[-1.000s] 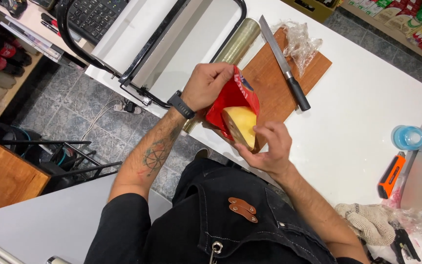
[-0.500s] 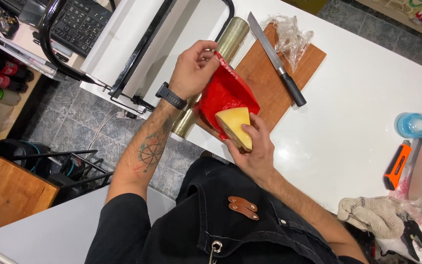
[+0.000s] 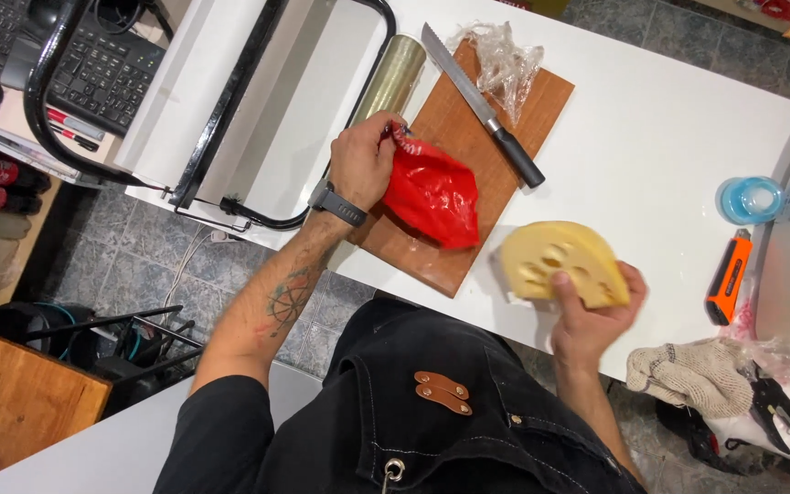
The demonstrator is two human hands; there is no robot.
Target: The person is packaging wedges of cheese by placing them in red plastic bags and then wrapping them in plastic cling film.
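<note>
Head view showed the left hand (image 3: pixel 365 163) closed on the crumpled red plastic wrapper (image 3: pixel 432 194), pinching its upper end over the brown wooden cutting board (image 3: pixel 468 137) near the worktop's near edge. Right hand (image 3: pixel 592 316) gripped the pale yellow wedge of holed cheese (image 3: pixel 562 264) from below, fingers wrapped under its rind, held over the white worktop (image 3: pixel 651 146) just right of the board. Cheese lay right of the wrapper, clearly apart from it, long axis roughly along the near edge. Half a second earlier the wedge sat partly inside the wrapper, both hands close together; now wrapper and cheese were separated. Long serrated knife with black handle (image 3: pixel 482 105) lay diagonally on the board, untouched.
</note>
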